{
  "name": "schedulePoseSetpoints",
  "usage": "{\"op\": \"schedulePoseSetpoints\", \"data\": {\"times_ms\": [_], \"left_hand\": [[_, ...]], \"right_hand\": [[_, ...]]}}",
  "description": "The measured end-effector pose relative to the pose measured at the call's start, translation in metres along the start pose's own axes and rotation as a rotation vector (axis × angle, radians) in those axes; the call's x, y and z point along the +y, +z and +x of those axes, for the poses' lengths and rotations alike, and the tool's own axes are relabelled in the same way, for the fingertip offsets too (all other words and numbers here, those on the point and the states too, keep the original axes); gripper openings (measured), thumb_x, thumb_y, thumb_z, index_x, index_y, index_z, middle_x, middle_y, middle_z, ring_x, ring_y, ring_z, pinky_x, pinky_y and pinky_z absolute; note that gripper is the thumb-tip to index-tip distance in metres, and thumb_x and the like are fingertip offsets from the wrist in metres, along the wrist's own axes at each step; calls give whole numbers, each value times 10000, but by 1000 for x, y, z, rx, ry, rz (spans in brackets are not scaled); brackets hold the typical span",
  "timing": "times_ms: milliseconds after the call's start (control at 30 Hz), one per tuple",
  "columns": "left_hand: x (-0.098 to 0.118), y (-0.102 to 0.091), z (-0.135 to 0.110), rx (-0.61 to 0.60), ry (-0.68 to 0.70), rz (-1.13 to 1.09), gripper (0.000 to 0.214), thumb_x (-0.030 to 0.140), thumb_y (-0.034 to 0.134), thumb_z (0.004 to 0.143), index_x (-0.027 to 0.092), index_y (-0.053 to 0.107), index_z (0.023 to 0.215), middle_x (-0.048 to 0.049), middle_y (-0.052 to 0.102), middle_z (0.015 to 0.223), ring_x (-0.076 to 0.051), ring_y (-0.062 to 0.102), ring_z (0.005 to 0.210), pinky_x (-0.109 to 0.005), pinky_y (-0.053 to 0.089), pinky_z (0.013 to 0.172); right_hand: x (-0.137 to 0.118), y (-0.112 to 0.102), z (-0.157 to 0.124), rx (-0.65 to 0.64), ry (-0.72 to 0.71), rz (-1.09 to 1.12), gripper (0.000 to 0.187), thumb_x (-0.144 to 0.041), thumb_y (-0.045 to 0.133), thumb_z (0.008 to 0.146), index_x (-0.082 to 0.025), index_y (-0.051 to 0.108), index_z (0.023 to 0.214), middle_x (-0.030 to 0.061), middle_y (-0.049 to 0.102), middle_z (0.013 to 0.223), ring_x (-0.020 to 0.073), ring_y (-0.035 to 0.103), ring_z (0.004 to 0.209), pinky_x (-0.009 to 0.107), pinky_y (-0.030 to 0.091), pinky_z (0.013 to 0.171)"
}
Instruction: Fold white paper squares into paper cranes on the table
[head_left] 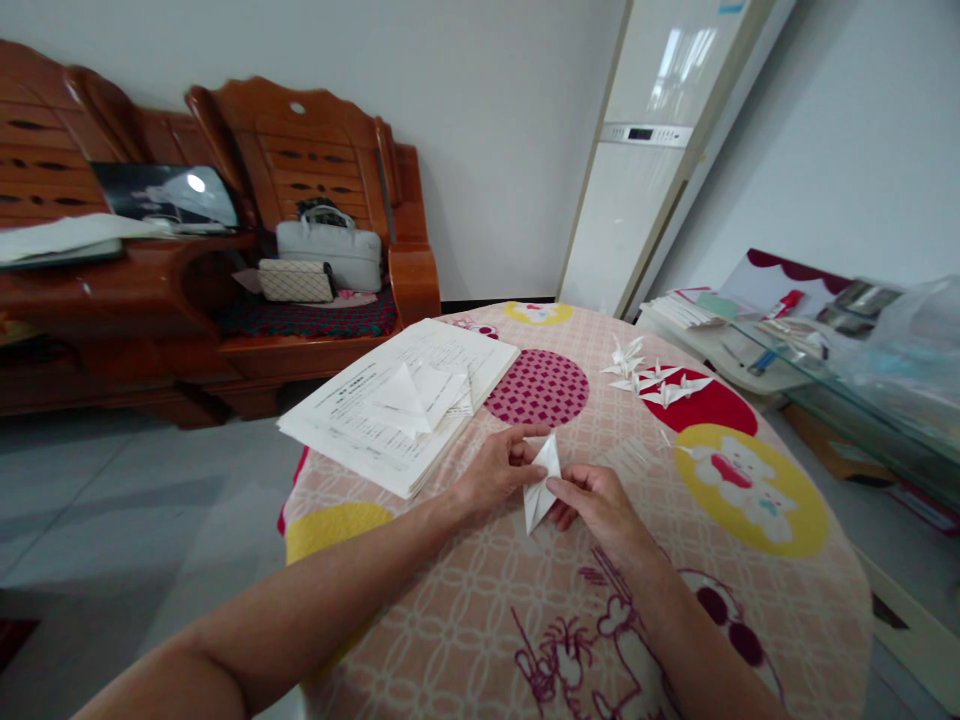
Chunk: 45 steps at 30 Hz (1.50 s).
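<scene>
A small white piece of folded paper [541,497], shaped like a narrow diamond, is held between both hands above the round table. My left hand [501,468] pinches it from the left, thumb on its face and fingers behind. From the right, my right hand [592,500] grips the same paper with the thumb on its front; the other fingertips are partly hidden behind it. Several finished-looking white paper cranes [671,388] sit at the table's far right. Left of my hands lies a thick stack of printed sheets [352,400] with folded white paper [409,400] on top.
A patterned cloth [465,610] covers the round table. At right stands a glass-topped side table [810,365] with papers and a plastic bag [915,340]. Behind are a wooden armchair [412,280] with bags, a laptop [165,195] and a tall white cabinet-like unit [630,200].
</scene>
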<state>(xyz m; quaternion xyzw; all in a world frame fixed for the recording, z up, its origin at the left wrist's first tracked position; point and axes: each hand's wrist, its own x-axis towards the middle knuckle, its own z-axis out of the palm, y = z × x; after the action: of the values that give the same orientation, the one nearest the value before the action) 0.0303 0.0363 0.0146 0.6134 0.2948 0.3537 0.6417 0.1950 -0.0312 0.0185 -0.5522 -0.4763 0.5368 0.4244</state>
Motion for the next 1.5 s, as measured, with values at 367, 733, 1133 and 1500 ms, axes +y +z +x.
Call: {"op": "schedulePoseSetpoints", "data": {"times_ms": [367, 733, 1133, 1500], "left_hand": [[-4, 4, 2, -48, 7, 13, 607, 288, 725, 713, 105, 528, 1258, 58, 469, 626, -62, 418, 529, -197, 284, 510], [2, 4, 9, -124, -52, -29, 697, 317, 731, 710, 82, 491, 1320, 26, 539, 668, -75, 469, 553, -200, 285, 509], [8, -3, 7, -259, -114, 219, 617, 169, 687, 679, 137, 546, 1279, 76, 467, 576, -48, 390, 470, -173, 246, 449], [-1, -5, 16, -241, -6, 568, 463, 156, 671, 701, 152, 647, 1163, 23, 582, 698, -101, 513, 603, -212, 349, 564]], "right_hand": [[-3, -2, -9, -110, 97, 109, 357, -467, 667, 733, -127, 648, 626, 37, 665, 545, 114, 572, 412, 202, 432, 389], [-5, -5, -11, 75, 69, 189, 319, -434, 719, 680, -150, 594, 609, 14, 638, 517, 114, 552, 374, 198, 410, 330], [-4, -11, -7, 109, 66, 156, 329, -460, 735, 656, -143, 653, 692, 30, 655, 535, 133, 586, 438, 212, 452, 385], [1, -27, -7, 227, -93, -707, 313, -281, 624, 742, -195, 515, 463, -21, 503, 434, 116, 450, 422, 249, 259, 445]]}}
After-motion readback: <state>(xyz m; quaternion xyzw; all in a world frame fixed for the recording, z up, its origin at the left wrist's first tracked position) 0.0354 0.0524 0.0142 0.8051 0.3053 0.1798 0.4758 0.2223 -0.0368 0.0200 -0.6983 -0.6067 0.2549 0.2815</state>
